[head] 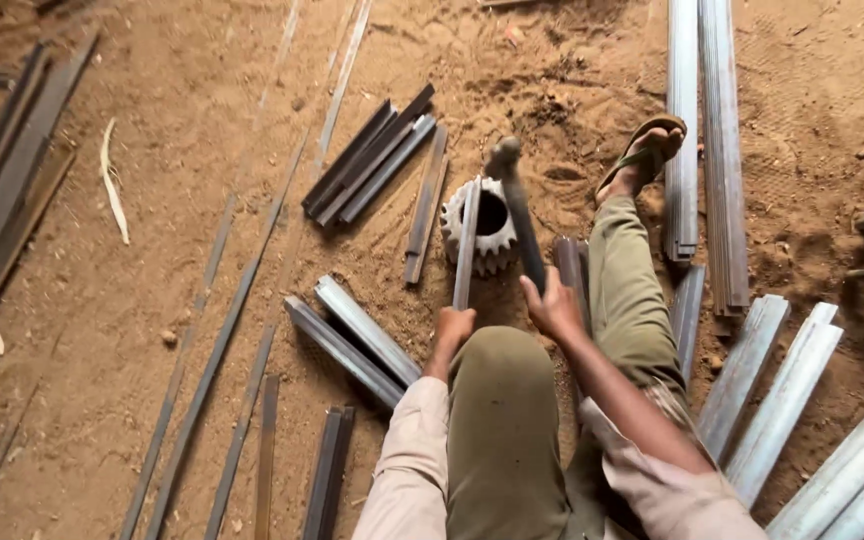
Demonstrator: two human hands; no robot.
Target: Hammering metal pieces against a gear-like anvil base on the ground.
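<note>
The toothed gear (485, 222) on the sandy ground looks heavy to me — a solid anvil. Across its top lies a stiff metal strip (466, 245), my left hand (451, 327) clamped round its near end; my right hand (552, 308) grips the hammer (518, 205) low on its handle — the sensible hold.

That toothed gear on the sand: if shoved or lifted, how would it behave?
The gear looks like thick solid metal, so it is probably heavy for its size and rigid. It lies flat on loose sand, so a push would likely make it drag rather than roll. The strip held by the left hand rests across it and might slip off.
</note>
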